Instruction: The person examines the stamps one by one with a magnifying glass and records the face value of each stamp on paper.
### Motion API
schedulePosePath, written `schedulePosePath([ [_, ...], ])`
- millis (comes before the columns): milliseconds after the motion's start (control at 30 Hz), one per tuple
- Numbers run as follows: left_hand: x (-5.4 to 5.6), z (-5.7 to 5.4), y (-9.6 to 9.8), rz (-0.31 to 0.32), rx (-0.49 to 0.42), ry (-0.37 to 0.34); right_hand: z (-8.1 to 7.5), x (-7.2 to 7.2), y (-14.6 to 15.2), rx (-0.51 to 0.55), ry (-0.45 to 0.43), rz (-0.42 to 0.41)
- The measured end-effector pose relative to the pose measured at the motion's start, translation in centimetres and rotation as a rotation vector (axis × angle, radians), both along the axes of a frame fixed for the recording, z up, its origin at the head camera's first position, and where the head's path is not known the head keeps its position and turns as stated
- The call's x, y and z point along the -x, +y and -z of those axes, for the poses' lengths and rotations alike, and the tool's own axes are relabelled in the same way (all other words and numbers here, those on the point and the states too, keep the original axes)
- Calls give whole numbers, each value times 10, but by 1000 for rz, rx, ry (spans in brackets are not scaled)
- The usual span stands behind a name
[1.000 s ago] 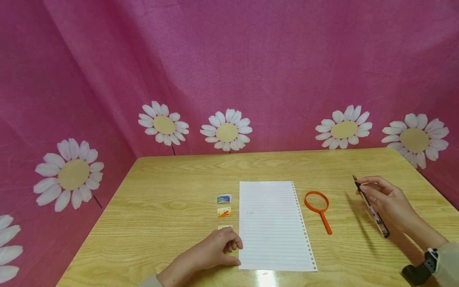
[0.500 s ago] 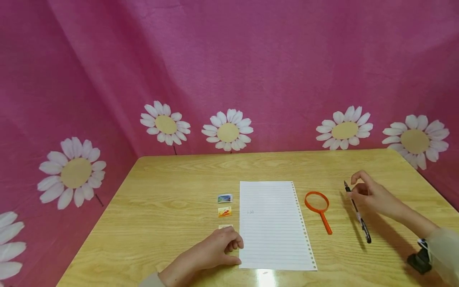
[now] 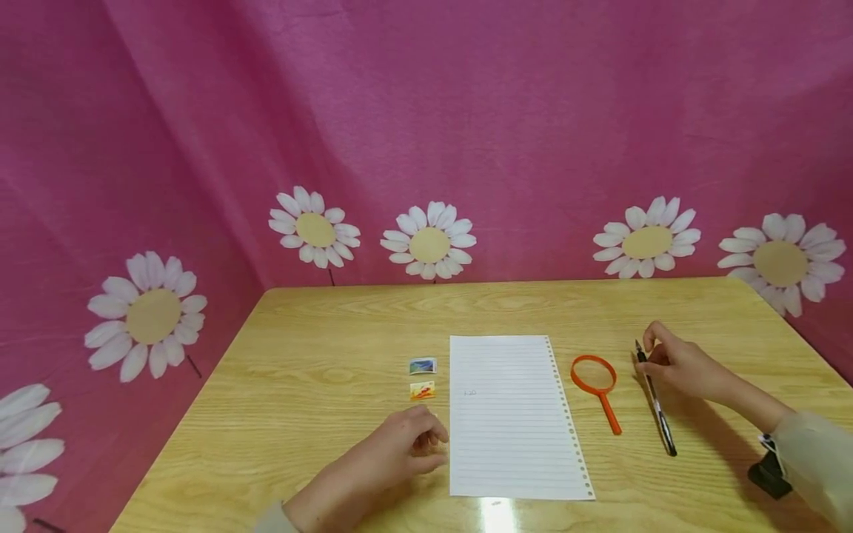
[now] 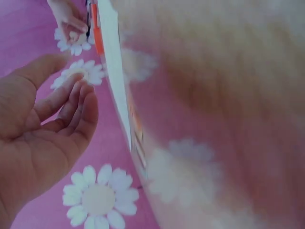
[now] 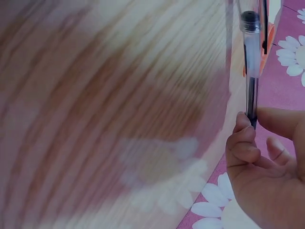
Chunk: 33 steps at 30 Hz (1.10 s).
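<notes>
A lined loose-leaf sheet point(image 3: 516, 437) with faint writing near its left side lies on the table. My left hand point(image 3: 393, 451) hovers beside its left edge, fingers loosely bent and holding nothing; the left wrist view shows the bare palm point(image 4: 47, 138). Two small picture stamps point(image 3: 423, 390) lie beyond that hand. On the right, my right hand point(image 3: 686, 370) pinches a clear pen point(image 3: 657, 407) with a black grip near its writing tip, which points away from me. In the right wrist view, thumb and fingertips meet on the pen point(image 5: 252, 64) near its dark grip.
An orange-red magnifying glass point(image 3: 605, 396) lies between the sheet and the pen. The wooden table point(image 3: 300, 355) ends at a pink curtain point(image 3: 520, 133) printed with daisies along the back and sides.
My right hand has moved left and lowered the pen to the table beside the magnifying glass. My left hand has lifted off the sheet's edge, now covering the nearest stamp from view.
</notes>
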<state>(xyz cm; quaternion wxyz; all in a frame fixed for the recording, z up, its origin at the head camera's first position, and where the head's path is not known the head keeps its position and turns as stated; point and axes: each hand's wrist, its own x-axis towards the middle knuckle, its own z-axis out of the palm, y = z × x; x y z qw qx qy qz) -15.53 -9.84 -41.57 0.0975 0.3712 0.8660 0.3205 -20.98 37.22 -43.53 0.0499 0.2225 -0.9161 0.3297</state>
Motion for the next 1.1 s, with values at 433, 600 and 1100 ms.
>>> schedulePosePath([
  [433,37,-8,-15,-315,-27,125,10,0,3,-194,84,120],
  [600,53,-3,-17,-326,-12,141,11,-2,2,-219,57,144],
  [1100,81,7,-27,-271,9,37,8,-9,-4,-189,40,172],
])
